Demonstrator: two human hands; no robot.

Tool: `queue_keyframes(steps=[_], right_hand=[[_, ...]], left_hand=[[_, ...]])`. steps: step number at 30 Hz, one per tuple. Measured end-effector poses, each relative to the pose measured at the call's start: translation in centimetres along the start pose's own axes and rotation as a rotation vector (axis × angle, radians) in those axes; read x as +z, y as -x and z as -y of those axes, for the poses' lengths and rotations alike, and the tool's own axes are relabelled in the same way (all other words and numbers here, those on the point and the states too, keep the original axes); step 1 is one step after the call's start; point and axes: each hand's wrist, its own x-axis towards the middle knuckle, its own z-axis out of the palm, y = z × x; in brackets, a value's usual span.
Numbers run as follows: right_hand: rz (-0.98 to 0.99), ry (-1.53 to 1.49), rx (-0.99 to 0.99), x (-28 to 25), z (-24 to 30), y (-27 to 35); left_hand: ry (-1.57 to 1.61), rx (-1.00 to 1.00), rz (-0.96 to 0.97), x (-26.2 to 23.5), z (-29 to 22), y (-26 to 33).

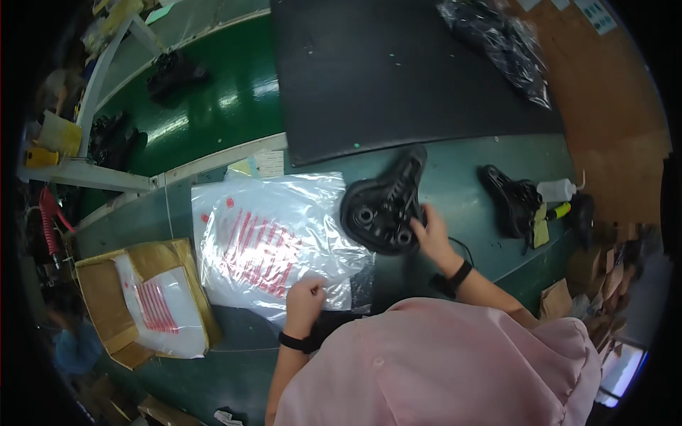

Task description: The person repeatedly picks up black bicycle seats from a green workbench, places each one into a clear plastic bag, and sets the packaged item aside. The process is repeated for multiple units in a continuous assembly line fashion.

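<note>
My right hand (435,238) grips the right edge of a black bicycle saddle (380,209), whose underside faces up with its nose pointing away from me. The saddle is slightly blurred and sits at the right edge of a stack of clear plastic bags with red print (266,241). At the near edge of those bags, my left hand (305,298) is closed, its fingertips pinching the plastic. Some of the bag's lower right corner lies under my left hand's side, over a dark patch on the bench.
An open cardboard box (106,305) with more printed bags stands at left. Another saddle (506,199), a white bottle (558,189) and a yellow-black marker (559,211) lie at right. Beyond are a black mat (412,85), a bagged saddle (501,50) and a green conveyor (227,92) carrying saddles.
</note>
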Motion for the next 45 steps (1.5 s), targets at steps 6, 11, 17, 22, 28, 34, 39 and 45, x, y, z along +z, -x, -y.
queue_keyframes(steps=[6,11,17,22,28,34,39,45], right_hand=[[0.193,0.056,-0.126,-7.9,-0.7,4.3],[0.366,0.526,-0.601,-7.5,-4.1,-0.7],[0.698,0.424,-0.404,-5.8,-3.7,-1.4],[0.672,0.166,-0.114,-6.4,-6.7,3.2],[1.144,-0.803,0.492,-6.9,-4.1,7.7],[1.003,-1.031,0.305,-2.9,4.8,9.0],[1.003,-1.157,0.291,4.0,8.4,6.8],[0.913,-1.046,0.4,8.7,8.2,5.2]], left_hand=[[-0.13,-0.048,-0.056,0.1,-1.9,1.5],[0.003,-0.036,-0.076,0.8,-1.0,2.2],[0.173,-0.148,-0.259,1.6,1.6,3.4],[0.342,-0.128,-0.3,1.8,1.9,4.5],[0.506,-0.238,-0.195,2.2,1.2,4.1],[0.684,-0.042,-0.164,1.4,-1.9,2.0],[0.717,-0.006,-0.062,1.8,-3.1,0.6],[0.601,-0.146,-0.143,-0.4,-2.8,1.9]])
